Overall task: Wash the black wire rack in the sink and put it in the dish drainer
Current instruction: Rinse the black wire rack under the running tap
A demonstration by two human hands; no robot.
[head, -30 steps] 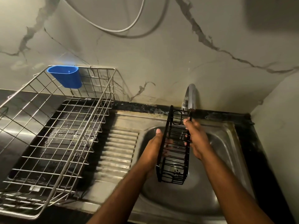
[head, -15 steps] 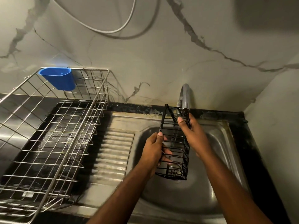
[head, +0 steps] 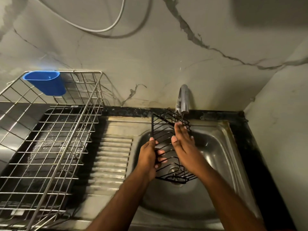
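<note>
Step in hand: the wash/rinse, not the transfer yet. The black wire rack (head: 168, 147) sits centre-right of frame, held up over the sink (head: 221, 157) basin w/ its far end just under the tap (head: 183, 100) spout. A thin thread of water seems to drop from the spout onto the top wires, but it's faint, can't be sure.

Left hand (head: 148, 157), centre of frame, grips the rack's left side; thumb over the edge wire, fingers (head: 160, 153) curled through to the inside, so it's carrying the weight. Right hand (head: 181, 144) lies flat on the rack's right face, fingers straight & together, pressing or rubbing the wires, not grasping anything.

Dish drainer (head: 55, 139) fills the left half of the frame, on the surface beside the ribbed draining board (head: 111, 157). Blue cup (head: 46, 82) hangs on its back rim, upper left. The drainer's floor looks free where the rack would go.

Next move, as I judge it: finish rubbing, turn the rack so the other faces get water, then shake off the drips. After that swing it left over the ribbed board & lower it into the drainer. Needs a firm left-hand grip, wet wire is prob slippery. Watch the drainer's tall near wall & keep clear of the blue cup.
</note>
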